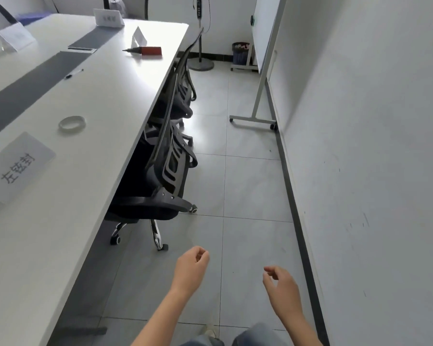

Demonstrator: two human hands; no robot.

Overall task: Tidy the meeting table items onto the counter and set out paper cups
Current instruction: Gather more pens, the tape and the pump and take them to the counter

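Beside bench [68,221], over floor: left hand [190,268] and right hand [281,285] loosely curled, each grip empty, likely walking. Marker [145,50], tape ring [72,123], name cards [18,168] on bench, uncollected; cups, counter unseen.

The meeting table [68,156] fills the frame's left. On it, a name card [15,168] lies lower left, a tape roll [72,123] above it, a marker [143,50] further up. Chairs [165,156] tuck under its right edge; a whiteboard [266,33] stands upper right.
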